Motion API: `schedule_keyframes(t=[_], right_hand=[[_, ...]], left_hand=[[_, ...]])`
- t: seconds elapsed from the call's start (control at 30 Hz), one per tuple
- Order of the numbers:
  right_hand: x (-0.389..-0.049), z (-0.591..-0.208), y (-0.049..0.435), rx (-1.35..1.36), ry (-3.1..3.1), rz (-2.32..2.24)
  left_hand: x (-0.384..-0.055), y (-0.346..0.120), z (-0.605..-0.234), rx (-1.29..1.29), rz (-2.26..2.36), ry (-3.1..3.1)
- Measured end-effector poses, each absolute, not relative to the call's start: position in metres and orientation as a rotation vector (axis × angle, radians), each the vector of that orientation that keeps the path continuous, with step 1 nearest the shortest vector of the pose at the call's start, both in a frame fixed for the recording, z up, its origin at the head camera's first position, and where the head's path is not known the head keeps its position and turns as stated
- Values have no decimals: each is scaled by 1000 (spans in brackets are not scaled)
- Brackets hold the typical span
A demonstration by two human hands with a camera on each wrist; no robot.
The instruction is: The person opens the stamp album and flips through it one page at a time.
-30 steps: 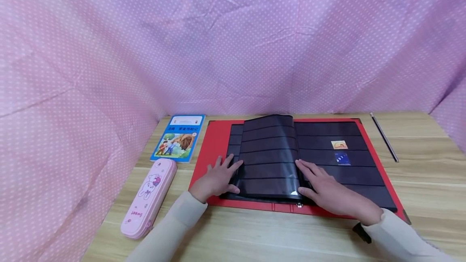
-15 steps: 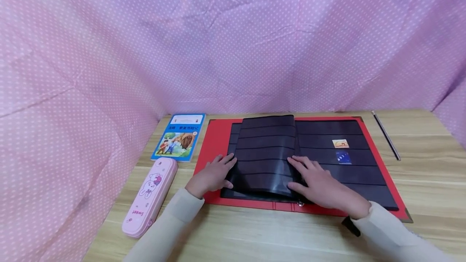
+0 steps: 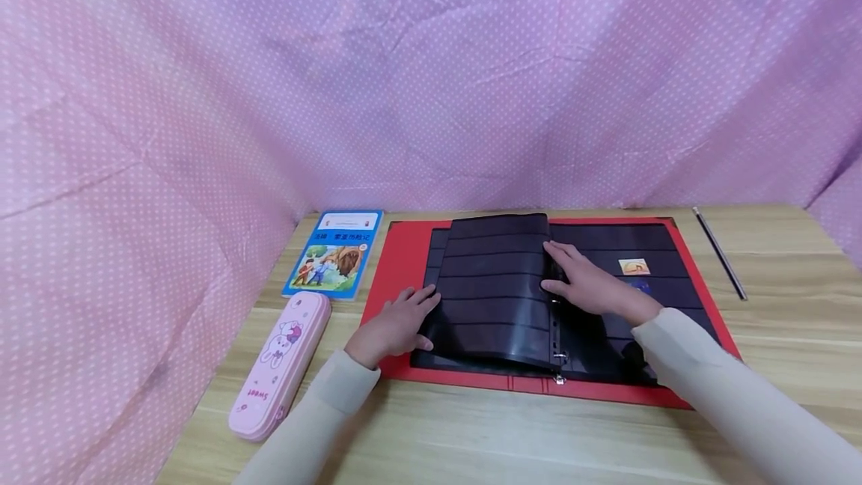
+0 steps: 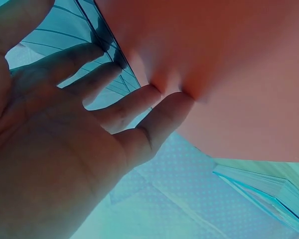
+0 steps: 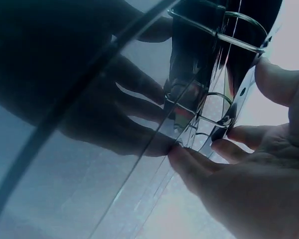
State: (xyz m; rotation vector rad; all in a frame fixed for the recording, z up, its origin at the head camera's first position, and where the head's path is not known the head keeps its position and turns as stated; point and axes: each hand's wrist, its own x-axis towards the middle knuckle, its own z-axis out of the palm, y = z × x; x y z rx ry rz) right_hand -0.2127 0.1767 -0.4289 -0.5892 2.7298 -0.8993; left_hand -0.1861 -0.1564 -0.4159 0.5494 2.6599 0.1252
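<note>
An open stamp album with a red cover (image 3: 397,253) lies in the head view, its black strip-pocket pages (image 3: 494,275) raised slightly on the left half. My left hand (image 3: 393,326) is spread over the left margin; in the left wrist view its fingertips (image 4: 182,99) touch the red cover and the page edge. With loosely bent fingers, my right hand (image 3: 589,281) touches the pages by the spine. Metal rings (image 5: 217,34) run beside that hand in the right wrist view. An orange stamp (image 3: 634,267) shows on the right page; a blue stamp (image 3: 640,287) is partly hidden by my right wrist.
A blue picture-covered book (image 3: 333,253) lies left of the album, with a pink pencil case (image 3: 279,365) nearer the front. On the right is a dark pencil (image 3: 719,253). A pink dotted cloth (image 3: 431,96) hangs behind the wooden table (image 3: 458,425).
My right hand has slid away from me along the spine, uncovering the lower rings and covering part of the blue stamp. My left hand has shifted slightly left, off the top page.
</note>
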Motion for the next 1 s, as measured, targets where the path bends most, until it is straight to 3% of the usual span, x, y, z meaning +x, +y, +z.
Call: schedule_keyframes(t=[0.5,1.0], right_hand=[[-206,-421,158,-557,2780,-805],[-136,-439,260,-273,2947,-485]], left_hand=[[-189,-165,-420,544,209,2660],[-185,-161,-423,452,146,2692]])
